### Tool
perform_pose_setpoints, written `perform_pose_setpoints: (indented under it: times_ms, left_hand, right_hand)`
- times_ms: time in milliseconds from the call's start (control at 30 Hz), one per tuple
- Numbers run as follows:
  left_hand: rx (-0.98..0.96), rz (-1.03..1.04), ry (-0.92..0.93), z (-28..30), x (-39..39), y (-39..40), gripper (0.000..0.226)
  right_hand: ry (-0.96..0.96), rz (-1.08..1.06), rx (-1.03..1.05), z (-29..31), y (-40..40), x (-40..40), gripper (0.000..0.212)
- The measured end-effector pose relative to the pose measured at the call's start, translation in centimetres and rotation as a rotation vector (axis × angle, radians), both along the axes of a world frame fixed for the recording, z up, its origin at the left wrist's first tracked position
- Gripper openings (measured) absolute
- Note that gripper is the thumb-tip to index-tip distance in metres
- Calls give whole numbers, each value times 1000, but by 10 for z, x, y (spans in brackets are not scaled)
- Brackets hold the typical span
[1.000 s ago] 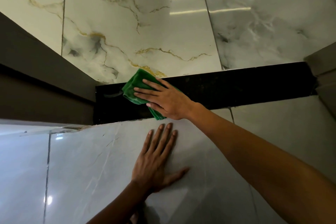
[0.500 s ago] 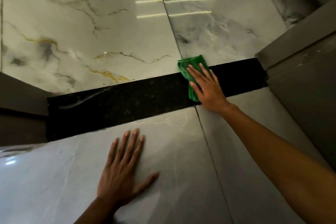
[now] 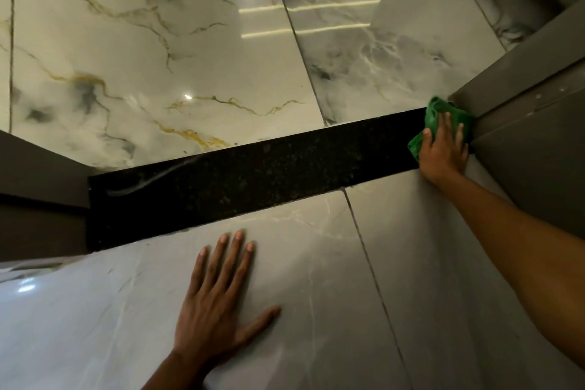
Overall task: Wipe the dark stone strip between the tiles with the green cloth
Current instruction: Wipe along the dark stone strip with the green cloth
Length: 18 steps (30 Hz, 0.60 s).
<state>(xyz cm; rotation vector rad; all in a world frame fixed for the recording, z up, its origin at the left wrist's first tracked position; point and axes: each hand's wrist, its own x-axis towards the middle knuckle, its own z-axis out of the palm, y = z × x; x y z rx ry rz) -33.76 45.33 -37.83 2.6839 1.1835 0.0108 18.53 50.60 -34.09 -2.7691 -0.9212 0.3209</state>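
Observation:
A dark speckled stone strip (image 3: 253, 180) runs across the floor between glossy marble tiles, rising toward the right. At its far right end lies the folded green cloth (image 3: 443, 114), pressed flat onto the strip by my right hand (image 3: 443, 152), right against the brown door frame. The palm and fingers cover most of the cloth. My left hand (image 3: 218, 304) rests flat on the grey tile below the strip, fingers spread, holding nothing. A pale smear streak shows near the strip's left end.
A brown door frame (image 3: 522, 79) closes off the strip on the right, and another brown frame (image 3: 41, 187) bounds it on the left. White marble tiles with gold veins (image 3: 158, 57) lie beyond the strip, and grey tiles (image 3: 411, 279) are on the near side.
My right hand has slid the cloth along the strip from its left part to the far right end at the door frame. The left hand has stayed flat on the grey tile.

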Motion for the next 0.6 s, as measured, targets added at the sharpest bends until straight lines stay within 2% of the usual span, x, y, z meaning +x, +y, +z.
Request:
perform_pose_setpoints:
  times_ms: [233, 433, 600]
  left_hand:
    - [-26, -29, -41, 2, -8, 4, 111]
    - [-66, -40, -87, 5, -31, 13, 105]
    - [-51, -65, -87, 0, -47, 17, 104]
  right_hand:
    - [2, -108, -5, 1, 4, -13, 59]
    - [-35, -17, -12, -6, -6, -33, 60]
    - [-82, 164, 21, -15, -5, -76, 66]
